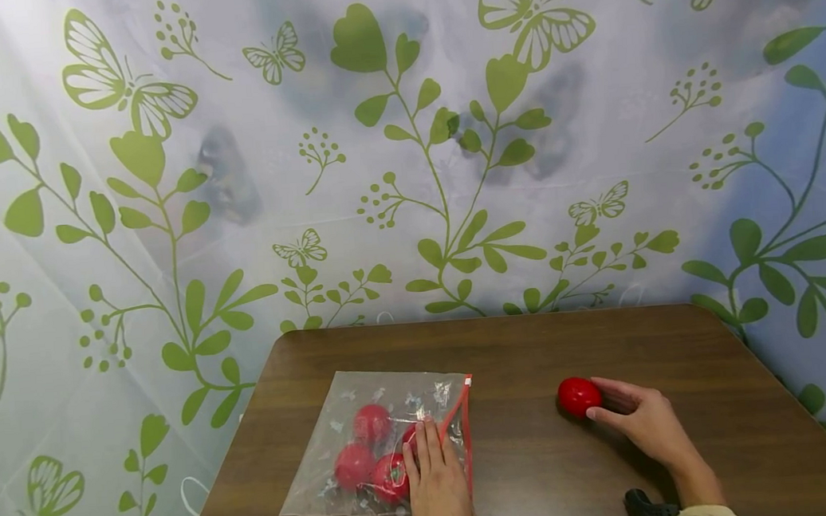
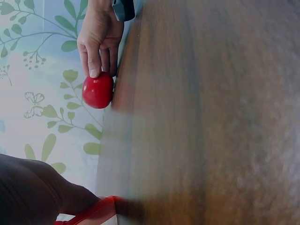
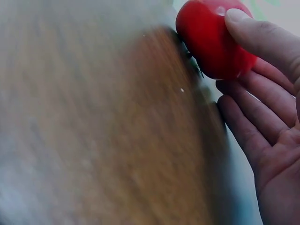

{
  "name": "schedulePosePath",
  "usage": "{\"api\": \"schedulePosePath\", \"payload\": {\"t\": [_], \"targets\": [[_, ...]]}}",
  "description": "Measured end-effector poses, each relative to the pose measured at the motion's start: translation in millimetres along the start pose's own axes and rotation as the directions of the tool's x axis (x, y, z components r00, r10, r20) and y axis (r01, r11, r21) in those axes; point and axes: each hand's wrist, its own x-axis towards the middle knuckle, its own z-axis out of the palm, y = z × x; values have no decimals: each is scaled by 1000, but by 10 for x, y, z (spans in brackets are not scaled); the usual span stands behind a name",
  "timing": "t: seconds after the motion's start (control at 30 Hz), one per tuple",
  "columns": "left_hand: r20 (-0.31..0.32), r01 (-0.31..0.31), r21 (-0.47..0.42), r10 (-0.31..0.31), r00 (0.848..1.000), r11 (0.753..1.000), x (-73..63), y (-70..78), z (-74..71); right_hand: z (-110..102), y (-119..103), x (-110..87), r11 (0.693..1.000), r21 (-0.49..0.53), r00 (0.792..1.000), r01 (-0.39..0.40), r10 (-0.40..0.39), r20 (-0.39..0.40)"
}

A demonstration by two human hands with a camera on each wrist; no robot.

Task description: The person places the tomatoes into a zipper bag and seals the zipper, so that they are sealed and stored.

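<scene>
A red tomato [image 1: 578, 397] is on the right half of the table, and my right hand [image 1: 643, 418] holds it between thumb and fingers. In the right wrist view the thumb presses one side of the tomato [image 3: 211, 37] and the fingers reach behind it. On the left lies a clear zip bag [image 1: 312, 457] with a red slider strip [image 1: 467, 438], several red tomatoes [image 1: 372, 422] inside. My left hand [image 1: 438, 488] rests on the bag's right part, fingers straight, partly covering one tomato. In the left wrist view the red strip [image 2: 96, 211] shows beside the left hand [image 2: 42, 192].
The brown wooden table [image 1: 521, 362] has rounded far corners. Behind it hangs a pale curtain [image 1: 407, 170] with green leaves and butterflies. A black device [image 1: 646, 509] is at the right wrist.
</scene>
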Motion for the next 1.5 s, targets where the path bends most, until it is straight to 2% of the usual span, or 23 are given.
{"api": "schedulePosePath", "payload": {"t": [0.27, 0.57, 0.8, 0.97, 1.2, 1.5], "targets": [[-48, -26, 9, 26, 999, 1000, 24, -15, 15, 12, -8, 16, 1000, -9, 1000, -14, 14, -9], [-3, -16, 14, 16, 1000, 1000, 61, -18, -4, 42, -84, -34, 999, 0, 999, -34, 34, 13], [-9, -16, 7, 16, 1000, 1000, 85, -27, 0, 123, -229, -63, 1000, 23, 999, -11, 10, 51], [5, -17, 21, 16, 1000, 1000, 112, -36, -16, 248, -365, -39, 998, 63, 997, 14, -18, 70], [56, -13, 11, 12, 998, 1000, 157, -45, -33, 466, -533, 26, 991, 125, 993, 39, -52, 103], [109, 1, 7, -2, 994, 1000, 203, -43, -63, 713, -751, 74, 972, 215, 975, 98, -136, 174]]}}
